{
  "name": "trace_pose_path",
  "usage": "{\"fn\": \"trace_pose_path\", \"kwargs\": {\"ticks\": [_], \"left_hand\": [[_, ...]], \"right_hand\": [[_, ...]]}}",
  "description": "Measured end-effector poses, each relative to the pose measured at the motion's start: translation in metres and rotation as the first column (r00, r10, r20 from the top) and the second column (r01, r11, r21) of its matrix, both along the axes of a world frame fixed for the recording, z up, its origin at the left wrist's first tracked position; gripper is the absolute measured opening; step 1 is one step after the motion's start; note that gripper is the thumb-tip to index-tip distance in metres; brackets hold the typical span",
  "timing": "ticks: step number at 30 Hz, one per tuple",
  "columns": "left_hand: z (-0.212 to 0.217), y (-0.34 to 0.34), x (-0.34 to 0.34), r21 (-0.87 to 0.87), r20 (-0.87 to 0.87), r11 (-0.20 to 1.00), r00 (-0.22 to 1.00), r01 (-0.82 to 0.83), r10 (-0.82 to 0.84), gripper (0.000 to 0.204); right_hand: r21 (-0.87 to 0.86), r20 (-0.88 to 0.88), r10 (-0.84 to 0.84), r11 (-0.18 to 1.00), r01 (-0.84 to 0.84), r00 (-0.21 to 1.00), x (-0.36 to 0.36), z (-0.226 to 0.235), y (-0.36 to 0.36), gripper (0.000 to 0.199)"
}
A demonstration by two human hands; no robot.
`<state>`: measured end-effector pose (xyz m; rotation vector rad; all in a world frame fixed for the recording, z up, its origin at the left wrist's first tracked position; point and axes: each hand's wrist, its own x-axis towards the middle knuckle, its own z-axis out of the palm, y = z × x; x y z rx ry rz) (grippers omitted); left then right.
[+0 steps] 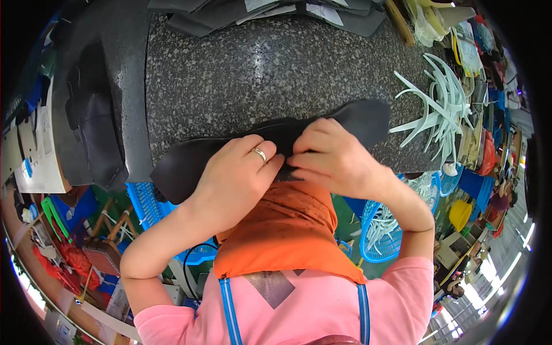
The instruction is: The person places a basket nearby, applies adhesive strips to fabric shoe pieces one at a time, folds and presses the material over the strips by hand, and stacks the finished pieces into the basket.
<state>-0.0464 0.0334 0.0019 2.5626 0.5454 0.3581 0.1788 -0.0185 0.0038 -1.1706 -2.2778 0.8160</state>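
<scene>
A long black sheet piece [368, 122], like leather or coated fabric, lies along the near edge of the speckled stone tabletop [230, 80]. My left hand [233, 169], with a ring on one finger, grips its middle with curled fingers. Close beside it, my right hand [340, 154] pinches the same piece, fingertips bent inward. A small gap separates the two hands. The fingertips are partly hidden, so the exact fold or seam between them does not show. Both ends of the piece spread out past my hands.
Pale green strips [443, 109] lie heaped at the tabletop's right side. Stacked black pieces [213, 17] with paper labels stand along the far edge. Another dark piece [95, 115] rests on the left. Below the right edge hangs a blue basket [368, 250] holding more strips.
</scene>
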Motion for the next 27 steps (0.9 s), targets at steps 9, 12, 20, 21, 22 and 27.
{"fn": "trace_pose_path", "kwargs": {"ticks": [9, 12, 20, 21, 22, 27], "left_hand": [[0.014, -0.001, 0.001, 0.161, -0.074, 0.986, 0.997, 0.046, -0.034, 0.02], [0.065, -0.005, -0.013, 0.15, -0.114, 0.92, 0.918, -0.362, 0.38, 0.046], [0.057, -0.02, -0.045, -0.84, 0.171, 0.311, 0.328, -0.444, 0.929, 0.07], [0.074, -0.007, -0.059, -0.849, 0.251, 0.353, 0.288, -0.394, 0.924, 0.069], [0.084, 0.011, -0.076, -0.851, 0.336, 0.405, 0.244, -0.335, 0.91, 0.068], [0.029, 0.121, -0.136, 0.199, 0.262, 0.34, 0.384, -0.919, 0.885, 0.076]], "right_hand": [[0.277, 0.084, -0.294, 0.925, 0.261, 0.952, -0.029, -0.015, -0.034, 0.021], [0.116, -0.117, -0.407, 0.9, 0.42, 0.906, -0.02, 0.005, -0.038, 0.022], [-0.063, -0.172, -0.412, 0.911, 0.407, 0.895, 0.005, 0.016, -0.01, 0.015], [0.099, -0.045, -0.54, 0.835, 0.542, 0.84, 0.022, 0.012, -0.006, 0.015], [0.282, 0.052, -0.673, 0.718, 0.636, 0.738, 0.044, 0.008, -0.002, 0.016], [0.665, 0.441, -0.818, 0.574, 0.478, 0.369, 0.13, 0.001, -0.019, 0.024]]}}
